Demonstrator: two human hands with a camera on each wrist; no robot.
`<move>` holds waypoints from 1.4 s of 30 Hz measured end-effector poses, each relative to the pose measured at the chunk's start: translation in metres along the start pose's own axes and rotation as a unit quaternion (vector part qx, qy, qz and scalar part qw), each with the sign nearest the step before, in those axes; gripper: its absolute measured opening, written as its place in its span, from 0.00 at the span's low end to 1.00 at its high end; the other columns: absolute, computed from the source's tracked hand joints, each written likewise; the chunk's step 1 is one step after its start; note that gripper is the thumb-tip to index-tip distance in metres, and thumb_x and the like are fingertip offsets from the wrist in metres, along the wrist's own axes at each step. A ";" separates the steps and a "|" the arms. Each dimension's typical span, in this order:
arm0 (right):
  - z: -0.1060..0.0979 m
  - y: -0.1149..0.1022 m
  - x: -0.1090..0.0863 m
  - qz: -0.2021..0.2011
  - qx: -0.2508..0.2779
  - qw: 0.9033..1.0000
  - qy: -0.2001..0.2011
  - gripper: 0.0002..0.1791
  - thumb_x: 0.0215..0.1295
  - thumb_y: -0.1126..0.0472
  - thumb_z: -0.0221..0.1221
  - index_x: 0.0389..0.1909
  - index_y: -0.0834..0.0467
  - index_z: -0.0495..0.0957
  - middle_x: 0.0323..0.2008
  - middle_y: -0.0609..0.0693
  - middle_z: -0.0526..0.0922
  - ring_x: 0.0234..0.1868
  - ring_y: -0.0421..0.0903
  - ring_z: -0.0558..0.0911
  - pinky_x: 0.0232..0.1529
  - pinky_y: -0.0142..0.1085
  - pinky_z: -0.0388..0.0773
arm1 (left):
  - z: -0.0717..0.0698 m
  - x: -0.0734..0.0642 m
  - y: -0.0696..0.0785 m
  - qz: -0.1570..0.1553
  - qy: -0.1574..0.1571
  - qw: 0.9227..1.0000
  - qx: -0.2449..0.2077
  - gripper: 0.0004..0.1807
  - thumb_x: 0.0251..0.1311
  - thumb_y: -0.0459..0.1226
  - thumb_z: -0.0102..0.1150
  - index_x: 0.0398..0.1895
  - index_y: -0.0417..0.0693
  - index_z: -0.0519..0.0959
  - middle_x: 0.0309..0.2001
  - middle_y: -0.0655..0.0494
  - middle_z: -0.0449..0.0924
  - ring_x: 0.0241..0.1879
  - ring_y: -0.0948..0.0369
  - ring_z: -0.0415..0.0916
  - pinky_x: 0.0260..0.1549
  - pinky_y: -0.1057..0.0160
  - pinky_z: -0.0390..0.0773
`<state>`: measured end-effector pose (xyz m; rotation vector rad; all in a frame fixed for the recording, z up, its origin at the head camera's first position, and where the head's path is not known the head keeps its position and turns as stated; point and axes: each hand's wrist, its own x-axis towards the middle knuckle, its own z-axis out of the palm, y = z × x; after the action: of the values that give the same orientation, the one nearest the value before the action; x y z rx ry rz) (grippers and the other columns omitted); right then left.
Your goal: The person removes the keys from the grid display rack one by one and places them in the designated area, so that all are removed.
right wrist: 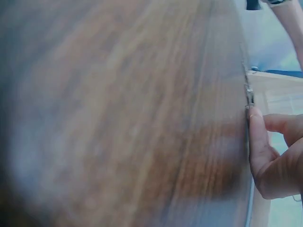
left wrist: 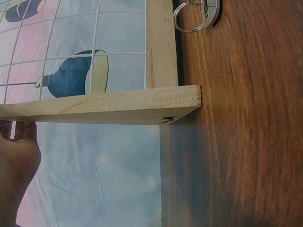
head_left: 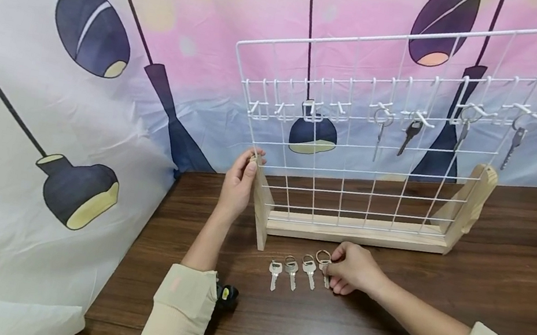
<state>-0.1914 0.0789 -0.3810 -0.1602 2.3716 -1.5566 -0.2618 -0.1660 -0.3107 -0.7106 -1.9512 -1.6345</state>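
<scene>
A white wire grid rack [head_left: 343,193] stands upright in a wooden frame on the table. My left hand [head_left: 238,183] grips the upper part of its left wooden end piece [head_left: 261,213]; in the left wrist view the fingertips meet that wood [left wrist: 104,106]. In front of the rack lies a row of silver keys with rings, among them a key [head_left: 275,274] at the left end. My right hand [head_left: 356,269] pinches the rightmost key [head_left: 326,280] by its head, partly covering it. The right wrist view shows the hand [right wrist: 279,156] low against the tabletop.
Several keys, one of them a dark key [head_left: 412,134], hang from hooks on the grid's right half. White hooks [head_left: 285,110] on the left half hold no keys. A printed cloth [head_left: 186,20] hangs behind the brown wooden table [head_left: 274,332].
</scene>
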 end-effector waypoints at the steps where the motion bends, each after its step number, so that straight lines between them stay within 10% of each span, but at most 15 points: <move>1: -0.004 -0.003 -0.001 -0.005 0.006 1.000 -0.003 0.12 0.55 0.69 0.61 0.36 0.69 0.68 0.14 0.57 0.78 0.12 0.45 0.78 0.17 0.38 0.77 | 0.000 0.000 -0.001 0.003 -0.001 1.000 0.001 0.20 0.71 0.38 0.40 0.55 0.30 0.67 0.52 0.36 0.71 0.53 0.48 0.69 0.51 0.62 0.66; 6: -0.037 -0.031 -0.007 -0.083 0.054 0.995 0.015 0.14 0.61 0.68 0.57 0.43 0.72 0.69 0.22 0.59 0.80 0.20 0.47 0.80 0.25 0.39 0.79 | 0.000 0.002 0.000 0.006 0.000 1.000 0.007 0.21 0.70 0.40 0.40 0.56 0.30 0.67 0.52 0.36 0.71 0.53 0.49 0.69 0.50 0.62 0.67; 11: -0.069 -0.064 -0.022 -0.197 0.066 0.968 0.138 0.14 0.64 0.62 0.57 0.42 0.71 0.72 0.25 0.57 0.82 0.24 0.46 0.82 0.29 0.36 0.79 | 0.000 0.003 0.003 0.004 0.000 1.000 0.009 0.16 0.70 0.32 0.38 0.55 0.30 0.67 0.52 0.35 0.71 0.53 0.48 0.69 0.51 0.61 0.66; 14: -0.080 -0.081 -0.026 -0.274 0.022 0.927 0.256 0.14 0.63 0.60 0.58 0.38 0.69 0.76 0.24 0.56 0.83 0.22 0.39 0.81 0.25 0.29 0.77 | 0.000 0.002 0.003 0.002 0.002 1.000 0.005 0.16 0.69 0.29 0.37 0.55 0.29 0.67 0.52 0.34 0.71 0.53 0.46 0.69 0.51 0.63 0.66; 18: -0.088 -0.099 -0.026 -0.358 -0.072 0.841 0.400 0.12 0.60 0.59 0.61 0.34 0.66 0.80 0.22 0.56 0.83 0.19 0.26 0.75 0.21 0.19 0.68 | 0.000 0.002 0.003 0.002 0.003 1.000 -0.002 0.16 0.69 0.27 0.36 0.56 0.29 0.66 0.52 0.33 0.70 0.53 0.43 0.68 0.50 0.63 0.66; 22: -0.090 -0.114 -0.023 -0.392 -0.154 0.787 0.451 0.14 0.58 0.57 0.63 0.37 0.66 0.80 0.22 0.56 0.83 0.21 0.37 0.80 0.24 0.22 0.68 | 0.000 0.001 0.002 -0.001 0.002 1.000 -0.005 0.16 0.69 0.27 0.36 0.56 0.29 0.66 0.53 0.32 0.69 0.53 0.43 0.68 0.50 0.64 0.66; 30: -0.085 -0.125 -0.014 -0.394 -0.199 0.766 0.468 0.13 0.57 0.59 0.63 0.35 0.67 0.80 0.22 0.58 0.83 0.22 0.53 0.82 0.26 0.45 0.71 | 0.001 0.000 0.001 -0.012 0.001 1.000 -0.007 0.16 0.69 0.27 0.36 0.56 0.27 0.65 0.54 0.31 0.68 0.53 0.44 0.68 0.51 0.63 0.66; 42: -0.082 -0.126 -0.014 -0.402 -0.150 0.763 0.484 0.07 0.57 0.66 0.59 0.33 0.66 0.82 0.16 0.55 0.81 0.17 0.50 0.79 0.24 0.20 0.60 | 0.001 0.000 0.003 -0.014 0.001 1.000 -0.013 0.15 0.68 0.24 0.35 0.55 0.25 0.64 0.53 0.27 0.66 0.53 0.39 0.66 0.50 0.65 0.66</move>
<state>-0.2123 0.1028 -0.2332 -0.6614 3.7314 -1.8463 -0.2598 -0.1651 -0.3087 -0.6941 -1.9504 -1.6793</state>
